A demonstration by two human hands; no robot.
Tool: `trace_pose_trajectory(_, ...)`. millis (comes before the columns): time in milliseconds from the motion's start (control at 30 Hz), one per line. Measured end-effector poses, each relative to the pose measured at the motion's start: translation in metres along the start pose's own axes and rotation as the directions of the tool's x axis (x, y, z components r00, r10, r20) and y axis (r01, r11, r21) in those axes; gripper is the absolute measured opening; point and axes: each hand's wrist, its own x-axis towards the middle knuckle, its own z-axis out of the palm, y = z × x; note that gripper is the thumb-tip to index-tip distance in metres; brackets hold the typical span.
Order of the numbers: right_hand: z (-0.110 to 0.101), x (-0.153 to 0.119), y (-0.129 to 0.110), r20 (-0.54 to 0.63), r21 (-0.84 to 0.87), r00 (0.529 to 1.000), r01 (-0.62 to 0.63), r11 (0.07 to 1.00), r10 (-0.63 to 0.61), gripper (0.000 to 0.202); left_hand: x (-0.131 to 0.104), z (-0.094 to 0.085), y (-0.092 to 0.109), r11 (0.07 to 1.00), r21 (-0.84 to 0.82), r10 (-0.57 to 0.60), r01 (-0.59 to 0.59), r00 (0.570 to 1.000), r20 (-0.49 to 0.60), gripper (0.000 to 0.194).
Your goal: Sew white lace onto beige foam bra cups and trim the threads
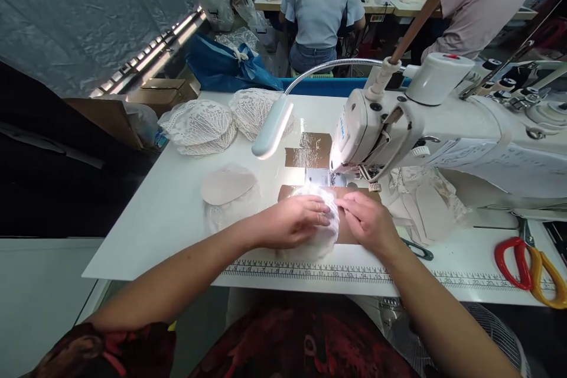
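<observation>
A white lace piece (pixel 325 236) lies on the sewing table just in front of the needle area of a white sewing machine (pixel 354 130). My left hand (pixel 295 221) rests over its left part, fingers together and pressed on the fabric. At the lace's right edge, my right hand (pixel 365 218) pinches with thumb and forefinger near the brown patch (pixel 348 230) on the table. Stacked white lace cups (pixel 199 127) sit at the back left, and pale oval pieces (pixel 230 189) lie left of my hands. More lace and fabric pieces (pixel 425 204) are bunched under the machine arm.
A ruler strip (pixel 310 271) runs along the table's front edge. Red and orange-handled scissors (pixel 518 263) lie at right, with small dark snips (pixel 419 249) nearer my right wrist. A lamp (pixel 273 127) hangs over the table. Cardboard boxes (pixel 162 94) stand behind left; two people sit beyond.
</observation>
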Motion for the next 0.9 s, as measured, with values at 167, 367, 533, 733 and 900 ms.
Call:
trace_pose_trajectory(167, 0.003, 0.0, -0.001, 0.052, -0.042, 0.992, 0.114, 0.993, -0.112, 0.029, 0.007, -0.006, -0.008, 0.975, 0.007, -0.213, 0.221, 0.946, -0.247, 0.032)
trace_pose_trajectory(367, 0.001, 0.001, -0.001, 0.098, -0.153, 0.993, 0.081, 0.985, -0.066, 0.028, 0.034, -0.012, -0.02, 0.89, 0.024, -0.455, 0.455, 0.887, 0.078, 0.017)
trace_pose_trajectory(533, 0.001, 0.001, 0.001, 0.094, -0.132, 0.995, 0.034, 0.991, -0.022, 0.027, 0.038, -0.013, -0.03, 0.82, -0.454, -0.337, 0.349, 0.935, 0.111, 0.021)
trace_pose_trajectory(733, 0.003, 0.0, 0.003, 0.064, -0.118, 0.998, 0.023, 0.993, -0.016, 0.029, 0.033, -0.016, -0.049, 0.697, -0.557, -0.405, 0.451, 0.889, 0.212, 0.023)
trace_pose_trajectory(900, 0.004, -0.001, 0.004, 0.057, -0.106, 0.998, 0.012, 0.994, -0.006, 0.03, 0.024, -0.033, -0.046, 0.824, -0.133, -0.564, 0.551, 0.82, -0.099, 0.017)
